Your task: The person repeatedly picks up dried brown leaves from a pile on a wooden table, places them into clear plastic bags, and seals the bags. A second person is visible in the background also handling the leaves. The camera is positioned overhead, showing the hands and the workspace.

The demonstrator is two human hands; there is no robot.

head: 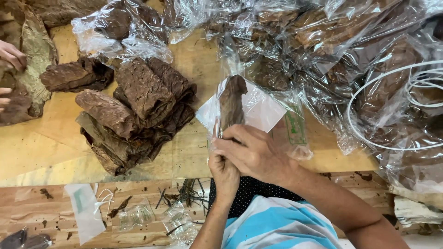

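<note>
Both my hands are closed around one clear plastic bag (265, 110) with a roll of brown dried leaf (231, 103) standing upright inside it. My right hand (251, 152) wraps the bag's lower end from the right. My left hand (224, 170) grips it from underneath, just below the right. The bag's top juts up over the yellow table (41, 147).
A pile of rolled brown leaves (134, 110) lies left of my hands. Many leaf-filled clear bags (323, 50) cover the back and right, with white cord loops (392, 101). Another person's hand (11, 55) rests on leaves at far left. Empty bags (85, 212) lie on the wooden ledge.
</note>
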